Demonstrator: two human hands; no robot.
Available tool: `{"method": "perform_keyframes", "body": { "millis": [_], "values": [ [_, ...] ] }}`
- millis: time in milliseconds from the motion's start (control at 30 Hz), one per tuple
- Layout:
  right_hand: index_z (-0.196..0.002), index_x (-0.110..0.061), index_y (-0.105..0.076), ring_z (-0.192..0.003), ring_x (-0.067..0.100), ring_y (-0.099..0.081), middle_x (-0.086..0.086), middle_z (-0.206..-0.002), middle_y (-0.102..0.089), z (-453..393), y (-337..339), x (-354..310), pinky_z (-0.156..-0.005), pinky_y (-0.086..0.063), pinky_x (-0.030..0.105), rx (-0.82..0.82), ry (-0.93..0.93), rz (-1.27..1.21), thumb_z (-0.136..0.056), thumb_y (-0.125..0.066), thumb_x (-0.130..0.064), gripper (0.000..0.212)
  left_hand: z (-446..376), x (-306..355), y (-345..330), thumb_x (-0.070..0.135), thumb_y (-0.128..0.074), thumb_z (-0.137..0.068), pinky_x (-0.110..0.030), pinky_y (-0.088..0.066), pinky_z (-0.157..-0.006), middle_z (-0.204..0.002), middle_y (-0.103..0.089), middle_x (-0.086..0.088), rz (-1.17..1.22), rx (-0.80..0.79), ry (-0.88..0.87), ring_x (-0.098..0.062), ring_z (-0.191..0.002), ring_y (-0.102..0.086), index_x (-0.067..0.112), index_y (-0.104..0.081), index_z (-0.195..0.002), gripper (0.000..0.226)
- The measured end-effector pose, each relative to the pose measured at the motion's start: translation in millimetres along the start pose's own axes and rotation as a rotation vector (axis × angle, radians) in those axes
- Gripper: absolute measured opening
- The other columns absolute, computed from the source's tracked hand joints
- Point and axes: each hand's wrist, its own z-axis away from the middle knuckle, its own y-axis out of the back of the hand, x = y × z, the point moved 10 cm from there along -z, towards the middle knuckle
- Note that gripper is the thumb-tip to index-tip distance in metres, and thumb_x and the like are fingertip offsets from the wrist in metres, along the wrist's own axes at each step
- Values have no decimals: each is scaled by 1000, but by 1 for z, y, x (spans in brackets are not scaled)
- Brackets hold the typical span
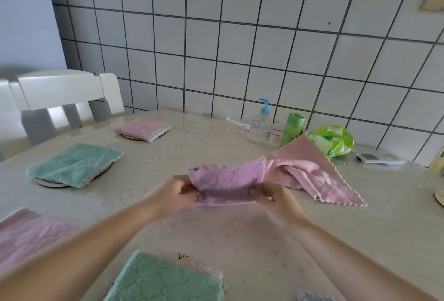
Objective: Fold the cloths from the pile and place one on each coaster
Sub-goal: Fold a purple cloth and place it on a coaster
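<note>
The purple cloth (225, 180) lies long from side to side, just in front of the pink cloth (312, 171); the left hand (176, 192) pinches its left end and the right hand (271, 196) pinches its right end, both equally close. Four folded cloths lie left of and nearer than the purple cloth: two green, two pink. Coasters peek out under two of them, and one bare coaster (439, 198) sits far right of it.

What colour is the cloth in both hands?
Purple-pink cloth, clearest in the head view.
</note>
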Motion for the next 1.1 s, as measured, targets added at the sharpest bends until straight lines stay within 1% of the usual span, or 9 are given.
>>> {"method": "perform_keyframes", "body": {
  "millis": [67,200,300,400,600,733,867,1000,1100],
  "values": [
    [-57,-21,-40,-50,4,-31,-11,-51,-36,-7,3,9,-51,-24,24,46,-91,-47,-93,-53,-25,39,-4,1,-3,5,-54,-82,-22,-41,-56,-55,-60,16,68,12,29,1,-56,-50,24,-62,-68,25],
    [-62,-14,-42,-55,14,-38,-2,-57,-39,-23,-3,20,-53,-27,31,50,-208,-23,-93,-51,-29,36,-10,-6,-8,-1,-49,-89,-18,-41,-45,-64,-61,3,141,18,140,-6,-53,-60,16,-53,-95,18],
    [-57,-18,-39,-54,14,-39,-4,-54,-40,-33,-11,32,-49,-26,28,9,-297,63,-92,-52,-30,40,-11,-13,-9,1,-47,-89,-19,-41,-42,-68,-61,-3,142,34,200,-6,-50,-61,19,-35,-131,48],
    [-58,-22,-42,-69,21,-48,-5,-60,-46,-44,-22,40,-54,-32,30,-67,-331,193,-93,-49,-32,37,-15,-19,-9,3,-43,-87,-22,-43,-46,-68,-57,-6,101,50,215,-10,-50,-55,28,-17,-145,68],
    [-61,-21,-38,-80,23,-49,-2,-62,-42,-61,-31,43,-68,-35,28,-151,-345,377,-97,-38,-30,36,-22,-23,-13,18,-41,-92,-22,-41,-51,-79,-62,4,-16,54,308,-16,-60,-55,28,-57,-125,37],
    [-91,-11,-58,-81,28,-54,11,-86,-59,-63,-27,39,-67,-41,31,-106,-359,492,-96,-35,-29,30,-20,-22,-12,24,-52,-88,-28,-51,-83,-114,-65,5,-147,70,305,-18,-94,-64,24,-60,-122,35],
    [-100,-9,-60,-89,31,-62,11,-92,-65,-65,-34,51,-67,-42,31,-138,-406,484,-92,-42,-34,32,-21,-21,-13,18,-51,-83,-37,-50,-83,-93,-58,1,-244,40,299,-28,-92,-64,27,-60,-81,13],
    [-115,-10,-48,-101,31,-59,11,-113,-60,-64,-15,36,-70,-49,35,34,-321,516,-90,-48,-32,33,-28,-16,-1,21,-51,-84,-34,-47,-89,-119,-49,-6,-387,107,266,-27,-102,-58,23,-58,-119,35],
    [-122,-16,-52,-117,27,-49,7,-127,-52,-69,-19,6,-90,-45,39,52,-94,540,-93,-44,-31,34,-38,8,3,21,-46,-89,-32,-41,-95,-128,-48,-3,-506,181,100,-24,-118,-48,20,-55,-126,38]
  ]
}}
